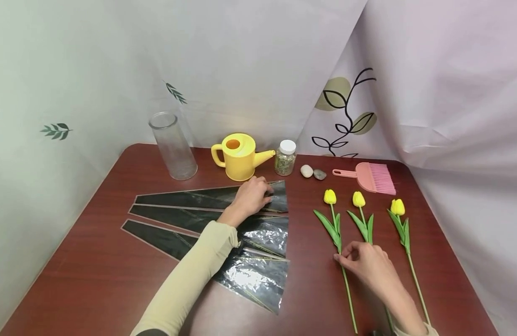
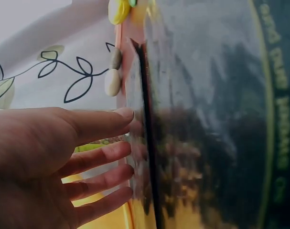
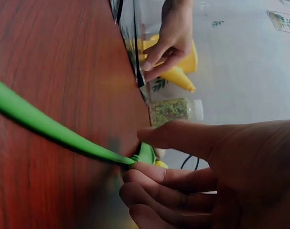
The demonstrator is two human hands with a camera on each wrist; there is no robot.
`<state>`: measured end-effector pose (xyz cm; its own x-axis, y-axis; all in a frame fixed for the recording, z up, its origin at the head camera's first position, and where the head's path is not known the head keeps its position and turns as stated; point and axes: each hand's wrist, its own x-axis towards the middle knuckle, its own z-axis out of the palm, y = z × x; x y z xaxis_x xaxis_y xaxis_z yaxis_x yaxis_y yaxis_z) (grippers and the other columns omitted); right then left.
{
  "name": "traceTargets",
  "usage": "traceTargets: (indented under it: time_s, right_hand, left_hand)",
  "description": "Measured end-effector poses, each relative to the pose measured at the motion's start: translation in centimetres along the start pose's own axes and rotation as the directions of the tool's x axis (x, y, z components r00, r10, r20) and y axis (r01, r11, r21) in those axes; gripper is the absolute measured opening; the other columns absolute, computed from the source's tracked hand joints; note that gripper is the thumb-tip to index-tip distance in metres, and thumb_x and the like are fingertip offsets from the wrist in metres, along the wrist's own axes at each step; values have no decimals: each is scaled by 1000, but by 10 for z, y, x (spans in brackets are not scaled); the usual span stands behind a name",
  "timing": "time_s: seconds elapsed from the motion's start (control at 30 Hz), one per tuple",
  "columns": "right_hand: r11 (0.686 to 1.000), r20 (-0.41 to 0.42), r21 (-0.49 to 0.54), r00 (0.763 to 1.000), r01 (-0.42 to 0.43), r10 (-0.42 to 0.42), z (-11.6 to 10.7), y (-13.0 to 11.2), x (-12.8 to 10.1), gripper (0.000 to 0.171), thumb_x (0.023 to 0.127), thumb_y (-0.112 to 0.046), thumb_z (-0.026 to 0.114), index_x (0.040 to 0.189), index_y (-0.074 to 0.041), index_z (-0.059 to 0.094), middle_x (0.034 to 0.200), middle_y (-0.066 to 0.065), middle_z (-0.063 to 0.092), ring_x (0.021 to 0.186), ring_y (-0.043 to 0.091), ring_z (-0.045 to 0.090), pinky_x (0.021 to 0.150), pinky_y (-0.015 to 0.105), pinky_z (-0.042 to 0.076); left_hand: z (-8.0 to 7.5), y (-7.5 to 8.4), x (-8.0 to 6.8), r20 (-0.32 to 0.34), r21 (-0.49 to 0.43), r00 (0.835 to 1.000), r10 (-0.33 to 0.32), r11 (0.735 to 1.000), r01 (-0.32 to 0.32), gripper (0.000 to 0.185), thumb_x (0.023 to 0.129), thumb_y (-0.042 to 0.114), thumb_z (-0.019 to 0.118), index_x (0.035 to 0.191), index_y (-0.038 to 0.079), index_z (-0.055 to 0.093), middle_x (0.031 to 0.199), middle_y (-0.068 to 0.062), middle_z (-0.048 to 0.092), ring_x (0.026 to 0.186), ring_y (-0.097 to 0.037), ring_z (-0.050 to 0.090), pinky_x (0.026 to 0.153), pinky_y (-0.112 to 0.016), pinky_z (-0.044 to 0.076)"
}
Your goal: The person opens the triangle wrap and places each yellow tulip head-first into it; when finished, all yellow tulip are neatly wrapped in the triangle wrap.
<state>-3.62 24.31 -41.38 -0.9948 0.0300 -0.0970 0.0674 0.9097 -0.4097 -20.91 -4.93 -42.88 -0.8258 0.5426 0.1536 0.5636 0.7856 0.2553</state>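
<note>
My left hand (image 1: 251,193) reaches over the farthest of 3 dark, clear-edged plastic flower sleeves (image 1: 187,199). In the left wrist view its loosely extended fingers (image 2: 106,177) and thumb touch the sleeve's surface (image 2: 207,109), with nothing pinched between them. On the right, my right hand (image 1: 369,266) holds the stem of the leftmost yellow tulip (image 1: 330,197) between thumb and fingertips, just below its leaves. The right wrist view shows the green leaf (image 3: 59,129) running to those fingertips, while the tulip lies along the table. Part of the middle tulip (image 1: 359,199) is hidden beneath my right hand.
Along the back stand a glass vase (image 1: 174,149), a yellow watering can (image 1: 240,161) and a white-lidded jar (image 1: 285,161). Two stones (image 1: 306,171) and a pink dustpan with brush (image 1: 369,177) lie right of them. Another tulip (image 1: 397,206) lies at far right.
</note>
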Motion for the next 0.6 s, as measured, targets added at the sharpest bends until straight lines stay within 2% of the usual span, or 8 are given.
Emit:
traceTargets:
  time_s: [0.1,0.37,0.6]
  right_hand:
    - [1000,-8,7,1000,-23,23,2,1,-1,23,79,-36,80,71,-20,65,62,-11,58,60,10,54,57,37,43]
    - [1000,-61,15,998,-26,27,8,1,1,16,80,-26,79,72,-17,69,62,-10,59,56,11,52,65,44,44]
    - [995,-146,92,988,-40,54,11,2,-2,11,81,-20,78,76,-13,71,64,-9,62,55,10,54,61,34,41]
  left_hand:
    - [4,-1,2,-10,-3,1000,-2,1000,2,18,85,23,78,102,16,77,101,-2,64,93,-26,58,79,-39,50]
    - [10,-9,5,-39,-89,997,-66,994,63,8,82,24,81,88,20,80,97,5,65,94,-20,58,82,-36,49]
    - [12,-12,8,-62,-109,996,-66,992,59,4,81,23,82,80,22,79,93,6,65,92,-20,57,82,-35,48]
